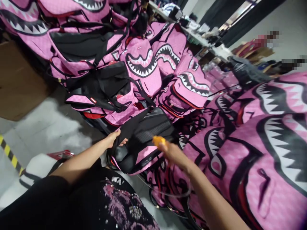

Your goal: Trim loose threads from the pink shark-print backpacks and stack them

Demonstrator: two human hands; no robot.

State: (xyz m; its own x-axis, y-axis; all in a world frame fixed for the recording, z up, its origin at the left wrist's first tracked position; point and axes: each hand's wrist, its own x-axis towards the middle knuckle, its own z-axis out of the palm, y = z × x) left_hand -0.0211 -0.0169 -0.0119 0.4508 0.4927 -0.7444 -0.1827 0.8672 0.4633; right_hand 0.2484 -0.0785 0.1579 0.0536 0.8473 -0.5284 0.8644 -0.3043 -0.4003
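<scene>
A pink-and-black backpack (153, 127) lies in front of me with its black back panel and straps facing up. My left hand (114, 139) is closed on a black strap at the backpack's near left edge. Over the panel's right side, my right hand (169, 150) grips a small orange-yellow tool (158, 140). The tool's exact kind is hard to make out, as the hand covers part of it. A thin, pale tube or cord (168, 193) curves below the right wrist. Whether it joins the tool is hidden.
Pink backpacks with shark-mouth prints (141, 64) are heaped ahead, and more (275, 143) are piled at my right. Brown cardboard (21, 80) is at the left, above yellow-black floor tape (11, 156). A cluttered table (199, 38) runs along the back.
</scene>
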